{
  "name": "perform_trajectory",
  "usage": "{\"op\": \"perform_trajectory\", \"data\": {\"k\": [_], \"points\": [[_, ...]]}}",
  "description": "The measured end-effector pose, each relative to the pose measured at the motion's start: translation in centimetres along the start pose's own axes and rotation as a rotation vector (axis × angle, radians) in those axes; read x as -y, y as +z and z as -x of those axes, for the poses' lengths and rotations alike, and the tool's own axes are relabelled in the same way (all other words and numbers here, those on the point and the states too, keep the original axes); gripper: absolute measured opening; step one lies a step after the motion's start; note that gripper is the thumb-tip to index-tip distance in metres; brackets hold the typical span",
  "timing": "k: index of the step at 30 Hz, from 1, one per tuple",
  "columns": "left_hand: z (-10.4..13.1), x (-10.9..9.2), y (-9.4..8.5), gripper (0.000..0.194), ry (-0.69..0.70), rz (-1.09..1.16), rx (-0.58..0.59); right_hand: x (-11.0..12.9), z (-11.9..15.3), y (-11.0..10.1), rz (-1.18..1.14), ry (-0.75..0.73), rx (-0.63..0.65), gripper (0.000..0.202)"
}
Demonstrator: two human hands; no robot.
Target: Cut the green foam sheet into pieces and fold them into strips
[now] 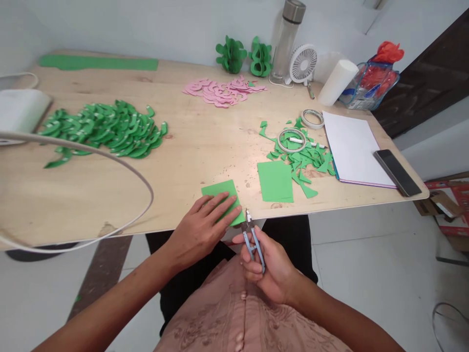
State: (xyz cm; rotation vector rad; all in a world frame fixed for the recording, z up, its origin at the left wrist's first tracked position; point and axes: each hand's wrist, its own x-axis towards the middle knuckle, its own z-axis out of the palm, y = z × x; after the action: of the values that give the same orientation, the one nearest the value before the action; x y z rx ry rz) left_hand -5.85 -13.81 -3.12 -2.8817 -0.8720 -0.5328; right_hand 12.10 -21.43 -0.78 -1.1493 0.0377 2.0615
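Observation:
My left hand [205, 225] lies flat with outstretched fingers on a green paper square [223, 188] at the table's front edge. The fingers cover much of the sheet. Just right of it, my right hand [269, 266] is closed round a pair of snips [254, 247] with blue-grey handles. Their pointed tip reaches up to the table edge, close beside the paper's lower right corner. Another stack of green paper squares [275, 182] rests to the right, next to a pile of green paper offcuts [311, 156].
Curved green cut pieces [120, 129] are heaped at the left, pink ones [223, 93] at the back. Tape rolls, a pen [308, 143], white sheets [353, 146] and a phone [397, 172] occupy the right side. A bottle [286, 44] and a fan [303, 63] stand behind. A white cable [135, 171] loops across the left.

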Motion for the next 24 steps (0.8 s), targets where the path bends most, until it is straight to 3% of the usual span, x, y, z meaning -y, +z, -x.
{"op": "perform_trajectory", "data": {"k": [24], "points": [[0.7,0.0,0.6,0.04,0.011,0.011,0.005,1.0,0.3,0.6,0.133,-0.066,-0.102,0.046]]}}
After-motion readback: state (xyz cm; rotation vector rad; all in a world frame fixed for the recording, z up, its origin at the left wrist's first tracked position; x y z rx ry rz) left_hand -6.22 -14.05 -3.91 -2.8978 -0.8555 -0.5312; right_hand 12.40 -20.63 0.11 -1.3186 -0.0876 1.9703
